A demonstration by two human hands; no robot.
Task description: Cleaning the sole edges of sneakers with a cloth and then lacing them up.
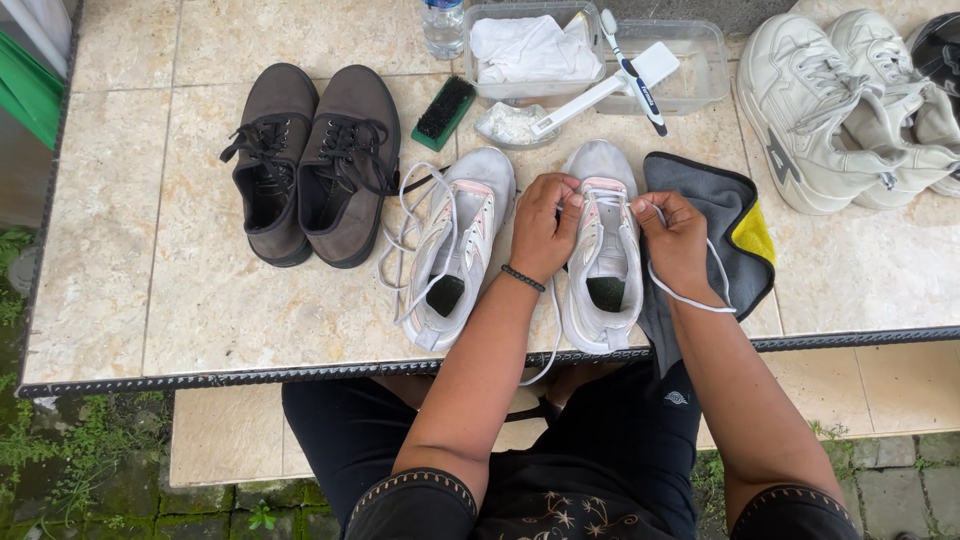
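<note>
Two white and pink sneakers lie side by side on the tiled table, toes pointing away from me. My left hand (543, 226) pinches the white lace at the eyelets on the left side of the right sneaker (601, 262). My right hand (676, 240) grips the same shoelace (688, 296) on the shoe's other side, with a loop hanging below the wrist. The left sneaker (457, 245) sits untouched beside my left forearm, its lace loose and spread out. A black bead bracelet is on my left wrist.
A pair of dark brown lace-up shoes (312, 165) stands at the left. A grey and yellow cloth (728, 225) lies under my right hand. Behind are a black brush (446, 108), a toothbrush (630, 72), clear plastic containers (694, 65), a bottle (443, 25), and bulky white sneakers (842, 110) at the right.
</note>
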